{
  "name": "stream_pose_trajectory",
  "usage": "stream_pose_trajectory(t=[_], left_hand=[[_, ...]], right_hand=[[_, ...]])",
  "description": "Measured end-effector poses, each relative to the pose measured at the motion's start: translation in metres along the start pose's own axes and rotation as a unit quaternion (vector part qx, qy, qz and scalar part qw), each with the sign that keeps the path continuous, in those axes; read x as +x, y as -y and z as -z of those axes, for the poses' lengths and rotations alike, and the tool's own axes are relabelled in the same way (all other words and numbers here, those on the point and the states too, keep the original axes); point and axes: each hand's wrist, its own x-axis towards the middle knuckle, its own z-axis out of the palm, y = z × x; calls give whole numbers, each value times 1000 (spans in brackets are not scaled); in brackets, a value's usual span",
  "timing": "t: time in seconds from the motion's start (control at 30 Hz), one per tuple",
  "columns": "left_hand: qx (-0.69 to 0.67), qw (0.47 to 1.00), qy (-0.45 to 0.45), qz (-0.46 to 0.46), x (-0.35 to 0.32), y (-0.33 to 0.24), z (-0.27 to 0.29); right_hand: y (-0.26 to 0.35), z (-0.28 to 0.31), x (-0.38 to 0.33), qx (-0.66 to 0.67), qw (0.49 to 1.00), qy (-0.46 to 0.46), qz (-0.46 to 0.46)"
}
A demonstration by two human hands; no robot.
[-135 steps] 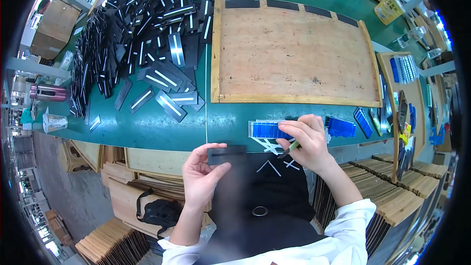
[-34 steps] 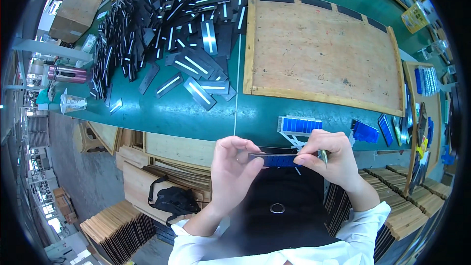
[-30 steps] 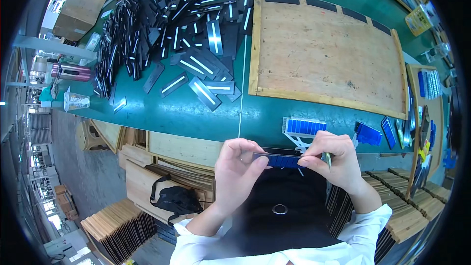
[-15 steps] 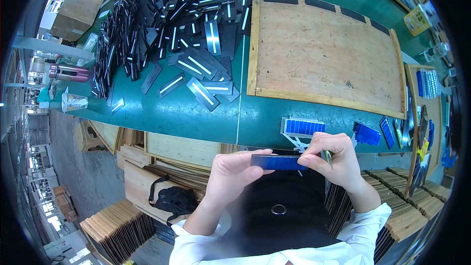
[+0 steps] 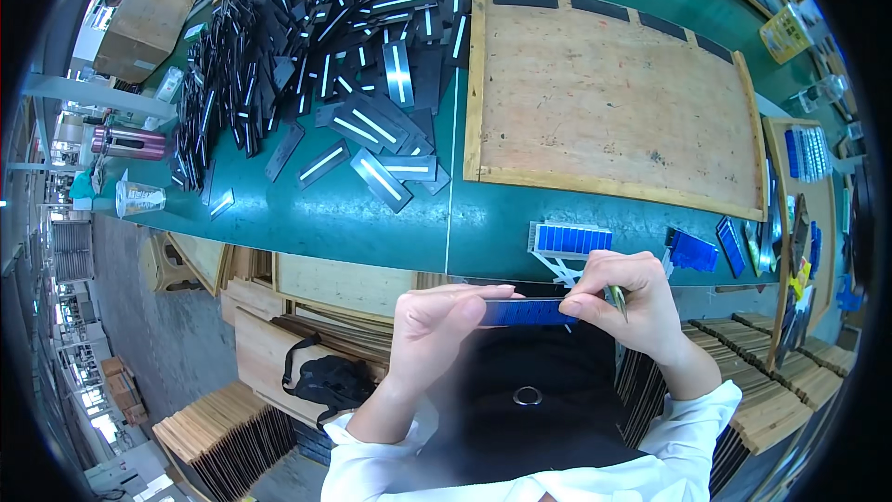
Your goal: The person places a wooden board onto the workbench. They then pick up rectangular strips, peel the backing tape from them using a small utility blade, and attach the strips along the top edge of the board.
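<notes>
A thin, narrow panel with a blue face [image 5: 528, 312] is stretched between my two hands, above my dark apron and just short of the table edge. At its left end, my left hand [image 5: 432, 327] pinches it between thumb and fingers. My right hand [image 5: 632, 302] grips the opposite end between thumb and index finger. Tucked in that same hand is a slim pointed metal tool, apparently tweezers [image 5: 617, 300], its tip pointing down. Just beyond the right hand, a row of blue rectangular strips [image 5: 574, 240] rests on a clear holder.
Loose blue pieces [image 5: 692, 251] lie right of the holder. A shallow wooden tray [image 5: 613, 102] has dark strips along its far edge. Dark rectangular plates with white stripes [image 5: 372, 121] heap at the left. A plastic cup [image 5: 139, 195] and pink flask [image 5: 130, 141] stand at the far left.
The panel has tilted so more of its blue face shows. My left thumb has moved up onto its near face. The right hand keeps its grip.
</notes>
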Motion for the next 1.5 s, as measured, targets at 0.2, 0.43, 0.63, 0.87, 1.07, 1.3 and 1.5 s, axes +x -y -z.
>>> stream_pose_trajectory(t=[0.2,0.43,0.63,0.87,1.07,1.3,1.5], left_hand=[[74,995,50,36,6,-5,-11],[-20,995,54,86,10,-7,-14],[-47,993,57,96,15,-6,-15],[7,989,100,110,21,-7,-6],[91,991,-92,-45,35,-21,-24],[496,810,67,-307,48,-35,-6],[350,906,16,-239,59,-27,-1]], right_hand=[[2,-2,1,-2,1000,10,14],[-2,-4,2,36,999,12,-19],[-1,-3,5,54,998,6,-34],[2,-2,10,56,997,14,-56],[5,9,27,35,994,47,-92],[10,14,55,65,976,148,-144],[13,23,71,72,979,182,-63]])
